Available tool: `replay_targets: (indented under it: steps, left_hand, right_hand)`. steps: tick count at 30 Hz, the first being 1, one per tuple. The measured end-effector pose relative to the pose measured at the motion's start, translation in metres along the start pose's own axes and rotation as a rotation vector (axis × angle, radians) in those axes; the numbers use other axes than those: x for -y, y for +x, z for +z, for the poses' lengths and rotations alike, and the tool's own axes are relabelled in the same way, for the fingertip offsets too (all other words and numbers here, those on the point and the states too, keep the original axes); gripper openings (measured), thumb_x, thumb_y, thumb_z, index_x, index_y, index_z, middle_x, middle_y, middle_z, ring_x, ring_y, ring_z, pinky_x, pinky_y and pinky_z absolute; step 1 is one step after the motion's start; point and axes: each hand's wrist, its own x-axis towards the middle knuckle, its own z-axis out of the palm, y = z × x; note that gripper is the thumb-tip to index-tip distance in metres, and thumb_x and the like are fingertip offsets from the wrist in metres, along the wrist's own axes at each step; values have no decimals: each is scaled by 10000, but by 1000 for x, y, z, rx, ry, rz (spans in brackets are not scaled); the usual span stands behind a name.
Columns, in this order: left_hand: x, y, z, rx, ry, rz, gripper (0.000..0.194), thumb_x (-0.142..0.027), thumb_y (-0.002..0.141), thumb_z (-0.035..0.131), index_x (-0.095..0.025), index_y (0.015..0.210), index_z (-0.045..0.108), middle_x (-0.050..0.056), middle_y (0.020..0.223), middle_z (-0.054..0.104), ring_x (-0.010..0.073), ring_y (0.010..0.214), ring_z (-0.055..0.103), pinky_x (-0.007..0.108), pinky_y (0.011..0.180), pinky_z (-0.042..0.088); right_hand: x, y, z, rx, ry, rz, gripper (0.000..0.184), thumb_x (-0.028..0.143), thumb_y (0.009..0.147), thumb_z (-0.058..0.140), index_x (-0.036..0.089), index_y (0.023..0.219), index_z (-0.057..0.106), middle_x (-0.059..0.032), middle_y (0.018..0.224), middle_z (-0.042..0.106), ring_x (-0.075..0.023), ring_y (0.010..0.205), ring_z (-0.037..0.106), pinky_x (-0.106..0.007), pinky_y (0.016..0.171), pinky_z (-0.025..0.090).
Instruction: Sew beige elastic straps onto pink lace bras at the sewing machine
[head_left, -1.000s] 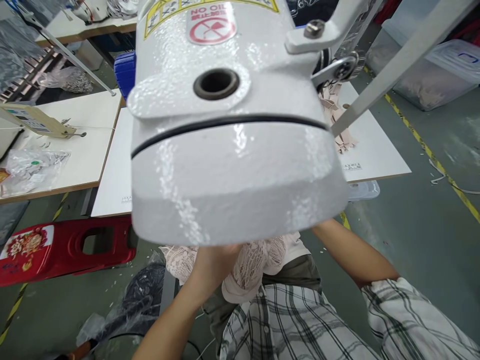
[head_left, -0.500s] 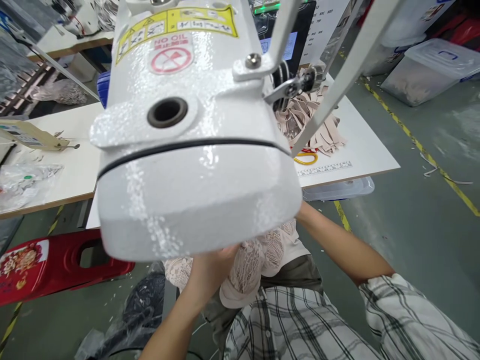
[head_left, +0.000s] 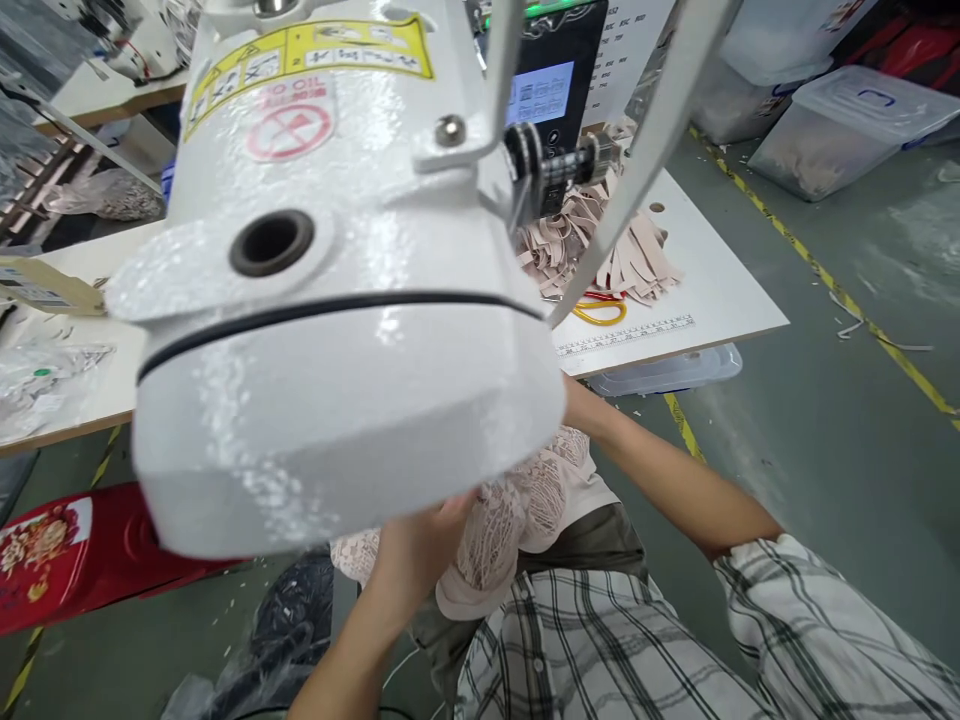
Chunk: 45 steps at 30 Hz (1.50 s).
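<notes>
A white sewing machine head [head_left: 352, 410] fills the middle of the view and covers the needle area. Below its lower edge bunches a beige lace bra [head_left: 491, 540], its rounded cups hanging over my lap. My left hand [head_left: 424, 545] grips the lace at the machine's underside, thumb side showing and fingertips hidden. From the right, my right forearm [head_left: 645, 455] reaches under the machine head; the hand itself is hidden behind it, so its fingers cannot be made out.
On the white table [head_left: 720, 290] to the right lie beige fabric strips [head_left: 637, 255], yellow-handled scissors [head_left: 604, 315] and a ruler [head_left: 626, 335]. A control screen [head_left: 544, 95] stands behind. At left is a red stool [head_left: 67, 560]; clear plastic boxes [head_left: 855, 130] sit on the floor at right.
My view has shifted, so the machine head appears further left and lower, and more of the control screen shows. Both arms and the lace bra hold nearly the same position.
</notes>
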Motion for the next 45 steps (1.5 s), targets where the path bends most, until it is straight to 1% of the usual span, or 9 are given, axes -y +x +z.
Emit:
replay_targets:
  steps: [4, 10, 17, 27, 31, 34, 38, 42, 45]
  left_hand:
    - [-2, -4, 0, -17, 114, 67, 308, -347, 946, 518, -196, 1001, 781, 11, 643, 736, 161, 533, 653, 225, 518, 470]
    - [3, -9, 3, -134, 240, 220, 282, -279, 942, 509, -218, 991, 780, 22, 884, 803, 170, 699, 743, 204, 563, 511]
    - [10, -12, 5, -223, 233, 229, 248, -231, 936, 533, -245, 974, 778, -24, 733, 777, 116, 555, 682, 173, 509, 469]
    - [19, -10, 10, -333, 268, 298, 258, -255, 942, 515, -193, 850, 748, 24, 755, 781, 140, 574, 695, 214, 538, 469]
    - [25, -11, 13, -331, 268, 289, 251, -270, 949, 501, -179, 877, 723, 49, 802, 779, 139, 566, 678, 227, 526, 455]
    - [31, -13, 15, -342, 268, 277, 220, -287, 953, 499, -182, 957, 691, 63, 865, 760, 154, 644, 684, 239, 553, 460]
    - [35, -16, 19, -440, 269, 268, 224, -346, 953, 518, -177, 1058, 619, 87, 917, 679, 204, 802, 657, 294, 674, 495]
    - [21, -21, 31, -533, 384, 441, 234, -298, 939, 568, -165, 1129, 597, 142, 1057, 635, 267, 1036, 597, 394, 897, 441]
    - [5, -25, 43, -477, 495, 490, 340, -303, 940, 581, -129, 1232, 588, 184, 1157, 632, 288, 1082, 580, 419, 963, 389]
  right_hand:
    - [5, -2, -3, 128, 22, -1, 162, 201, 773, 654, 172, 677, 527, -2, 839, 521, -128, 731, 517, -245, 662, 433]
    - [-2, -6, 5, 36, 133, -67, 98, 189, 775, 622, 176, 748, 529, -10, 850, 528, -139, 724, 497, -263, 661, 416]
    - [-4, -6, 12, 11, 80, -96, 56, 198, 787, 624, 174, 836, 612, -67, 982, 619, -215, 928, 590, -318, 796, 473]
    - [-11, -5, 14, -5, 35, -118, 79, 184, 766, 600, 162, 839, 623, -67, 938, 587, -168, 743, 548, -283, 664, 461]
    - [-15, -4, 16, -19, 44, -137, 67, 179, 765, 588, 159, 826, 606, -62, 923, 564, -147, 687, 512, -275, 625, 448]
    - [-15, -4, 15, -21, 25, -163, 26, 174, 765, 591, 174, 776, 568, -52, 897, 556, -156, 718, 518, -274, 635, 447]
    - [-12, -6, 11, -21, -1, -165, 77, 160, 773, 577, 183, 719, 527, -60, 892, 570, -184, 793, 557, -304, 704, 464]
    - [-6, -10, 11, -41, 38, -132, 41, 156, 760, 558, 189, 740, 546, -74, 965, 601, -206, 850, 583, -323, 724, 482]
    - [1, -15, 12, -70, 34, -79, 53, 163, 777, 536, 202, 775, 572, -69, 936, 611, -233, 903, 589, -367, 783, 507]
